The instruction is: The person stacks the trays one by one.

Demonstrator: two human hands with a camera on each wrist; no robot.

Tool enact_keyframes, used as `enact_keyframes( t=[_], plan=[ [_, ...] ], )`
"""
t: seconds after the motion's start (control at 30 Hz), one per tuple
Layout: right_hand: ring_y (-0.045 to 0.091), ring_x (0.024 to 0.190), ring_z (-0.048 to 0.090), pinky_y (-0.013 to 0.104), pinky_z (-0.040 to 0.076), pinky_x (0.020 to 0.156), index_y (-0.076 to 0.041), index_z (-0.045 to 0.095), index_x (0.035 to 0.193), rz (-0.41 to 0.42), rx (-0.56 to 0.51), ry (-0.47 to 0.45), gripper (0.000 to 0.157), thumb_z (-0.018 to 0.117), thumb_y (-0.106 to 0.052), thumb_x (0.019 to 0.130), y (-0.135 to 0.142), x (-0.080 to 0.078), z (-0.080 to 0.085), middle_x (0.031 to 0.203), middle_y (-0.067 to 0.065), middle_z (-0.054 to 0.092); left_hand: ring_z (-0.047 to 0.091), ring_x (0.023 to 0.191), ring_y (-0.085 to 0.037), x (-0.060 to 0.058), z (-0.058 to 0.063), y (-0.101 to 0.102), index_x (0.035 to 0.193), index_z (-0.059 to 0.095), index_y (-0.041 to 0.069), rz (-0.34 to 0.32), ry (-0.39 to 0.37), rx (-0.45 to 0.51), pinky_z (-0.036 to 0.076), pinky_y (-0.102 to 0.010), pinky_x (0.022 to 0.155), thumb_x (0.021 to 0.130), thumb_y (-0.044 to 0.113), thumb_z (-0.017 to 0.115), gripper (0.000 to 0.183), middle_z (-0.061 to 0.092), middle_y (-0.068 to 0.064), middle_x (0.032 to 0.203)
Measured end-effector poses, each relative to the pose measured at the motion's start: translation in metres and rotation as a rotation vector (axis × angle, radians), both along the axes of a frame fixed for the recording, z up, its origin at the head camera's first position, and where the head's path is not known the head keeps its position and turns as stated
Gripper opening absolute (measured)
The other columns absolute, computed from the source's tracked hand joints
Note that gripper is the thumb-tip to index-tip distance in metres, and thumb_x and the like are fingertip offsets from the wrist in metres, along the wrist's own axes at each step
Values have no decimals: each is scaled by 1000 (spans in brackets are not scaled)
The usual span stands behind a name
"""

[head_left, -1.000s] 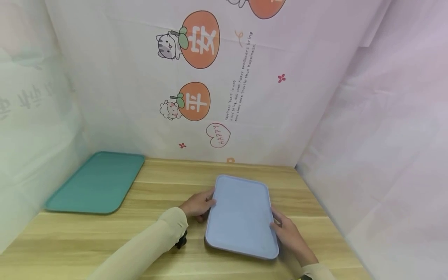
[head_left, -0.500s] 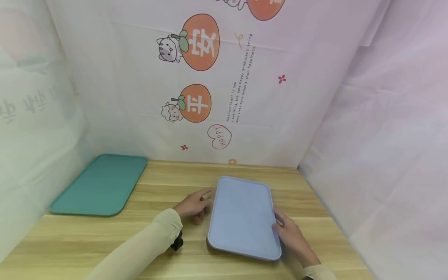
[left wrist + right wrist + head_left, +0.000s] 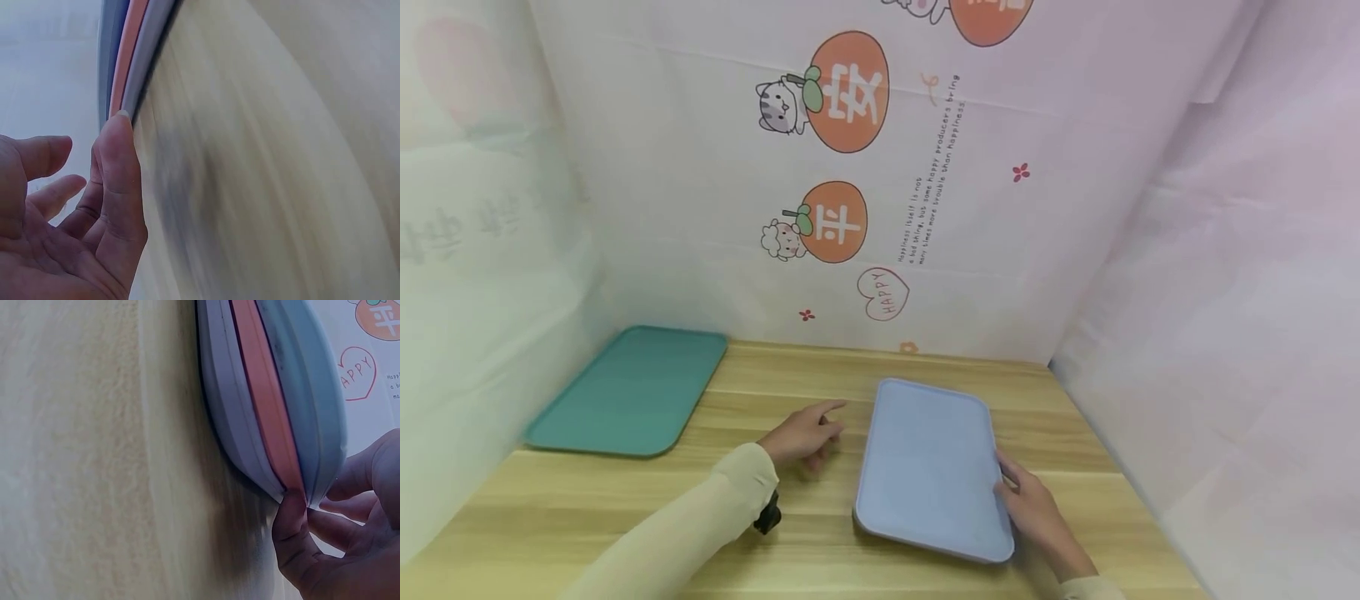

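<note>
A light blue tray (image 3: 931,467) lies on top of a stack in the head view. Below it, the right wrist view shows the edges of a pink tray (image 3: 265,394) and a pale lavender tray (image 3: 228,406). My right hand (image 3: 1033,508) holds the blue tray's right edge, with one fingertip against the pink tray's edge. To the left of the stack is my left hand (image 3: 805,433), off the trays in the head view, its index finger extended and the others bent. It holds nothing.
A green tray (image 3: 632,392) lies at the back left of the wooden table (image 3: 805,533). White printed cloth (image 3: 715,208) hangs behind the table and along both sides. A black device (image 3: 767,512) sits at my left wrist.
My left hand has let go of the stack's left edge and drawn back to the left. The right hand stays at the right edge. The view has shifted slightly.
</note>
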State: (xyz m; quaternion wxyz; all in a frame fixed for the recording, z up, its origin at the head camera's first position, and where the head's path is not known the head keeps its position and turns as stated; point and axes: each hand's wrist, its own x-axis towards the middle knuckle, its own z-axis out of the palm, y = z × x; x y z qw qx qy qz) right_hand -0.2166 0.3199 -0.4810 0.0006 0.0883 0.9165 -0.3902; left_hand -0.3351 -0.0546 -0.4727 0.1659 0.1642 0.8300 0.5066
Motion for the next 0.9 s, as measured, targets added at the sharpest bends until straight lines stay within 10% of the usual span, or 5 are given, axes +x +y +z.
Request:
enact_keyframes(
  t=[0.9],
  plan=[
    [56,143,54,66,49,116,0,30,169,10,40,-35,62,51,-15,113,3,-1,-1,167,31,38,63,77,-21,2,4,-190,173,20,3,216,-2,-31,66,-39,61,118,26,48,66,65,-21,121]
  ],
)
